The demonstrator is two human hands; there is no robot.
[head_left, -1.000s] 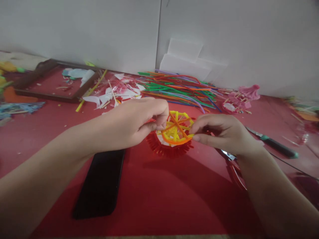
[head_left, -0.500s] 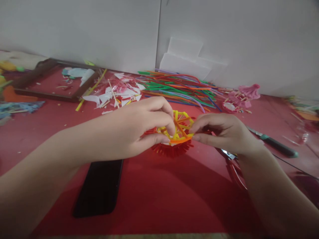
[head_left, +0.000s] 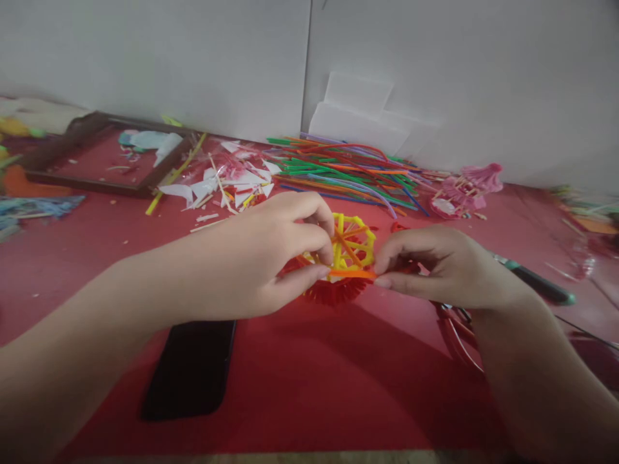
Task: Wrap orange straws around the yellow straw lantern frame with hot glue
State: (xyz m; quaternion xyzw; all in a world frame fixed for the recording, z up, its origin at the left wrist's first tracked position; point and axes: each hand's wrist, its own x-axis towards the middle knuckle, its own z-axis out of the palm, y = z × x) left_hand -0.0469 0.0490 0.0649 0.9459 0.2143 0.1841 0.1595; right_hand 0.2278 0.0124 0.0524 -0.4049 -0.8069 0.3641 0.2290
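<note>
A small round wheel of yellow and orange straws (head_left: 352, 248) sits over a red fringed disc (head_left: 333, 291) above the red table (head_left: 309, 380). My left hand (head_left: 275, 254) is closed, its thumb and fingers pinching the wheel's left side. My right hand (head_left: 435, 264) is closed too, pinching the end of an orange straw (head_left: 352, 274) that runs along the wheel's near rim. Both hands hold the same piece between them.
A black phone (head_left: 191, 370) lies under my left forearm. A pile of coloured straws (head_left: 348, 171) lies behind, with white paper scraps (head_left: 217, 180), a brown frame (head_left: 106, 154), pink paper umbrellas (head_left: 464, 183), a green-handled knife (head_left: 532, 280) and red-handled scissors (head_left: 457, 328) by my right wrist.
My left fingers have moved right over the wheel's left side. The orange rim straw, curved before, now lies flat and straight between the two hands. My right hand has dropped slightly.
</note>
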